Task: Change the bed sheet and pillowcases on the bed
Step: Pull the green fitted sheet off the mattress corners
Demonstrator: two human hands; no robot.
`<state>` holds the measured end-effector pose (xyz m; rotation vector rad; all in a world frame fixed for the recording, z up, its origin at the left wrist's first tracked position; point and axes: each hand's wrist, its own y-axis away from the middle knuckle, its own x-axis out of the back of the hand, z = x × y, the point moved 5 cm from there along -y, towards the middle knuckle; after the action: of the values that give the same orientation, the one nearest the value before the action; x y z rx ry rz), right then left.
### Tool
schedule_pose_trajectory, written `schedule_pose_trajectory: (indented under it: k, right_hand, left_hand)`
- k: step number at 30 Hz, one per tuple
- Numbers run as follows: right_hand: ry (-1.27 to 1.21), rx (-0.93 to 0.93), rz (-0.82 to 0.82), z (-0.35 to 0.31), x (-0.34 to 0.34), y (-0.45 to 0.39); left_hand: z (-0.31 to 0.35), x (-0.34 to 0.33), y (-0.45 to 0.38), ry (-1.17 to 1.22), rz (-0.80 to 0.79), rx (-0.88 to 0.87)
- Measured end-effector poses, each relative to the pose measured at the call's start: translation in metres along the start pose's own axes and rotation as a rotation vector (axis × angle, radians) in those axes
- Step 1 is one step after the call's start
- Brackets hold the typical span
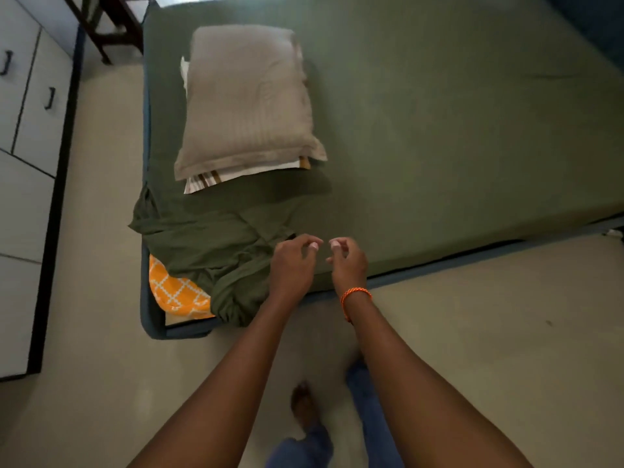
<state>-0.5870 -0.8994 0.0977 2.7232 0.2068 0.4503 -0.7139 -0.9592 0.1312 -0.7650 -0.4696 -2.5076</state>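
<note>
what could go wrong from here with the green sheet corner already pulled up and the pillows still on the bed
1. The two stacked pillows lie on the green sheet; pulling it off may drag them toward the floor.
2. The loosened sheet corner hangs over the bed edge near the bare foot, a possible snag or trip.
3. Neither the left hand nor the right hand grips anything yet.

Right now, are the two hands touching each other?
Apart. The head view shows green sheet between the fingertips of the left hand and the right hand.
</note>
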Motion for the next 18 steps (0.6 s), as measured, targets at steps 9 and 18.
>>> schedule_pose_trajectory:
  k: [9,18]
  right_hand:
    - [0.038,0.065,0.134,-0.029,0.232,-0.086]
    - [0.135,0.059,0.187,-0.042,0.492,-0.209]
  left_hand:
    - [0.191,-0.169,-0.014,0.031,-0.17,-0.091]
    - [0.374,-0.373,-0.042,0.064,-0.348,-0.097]
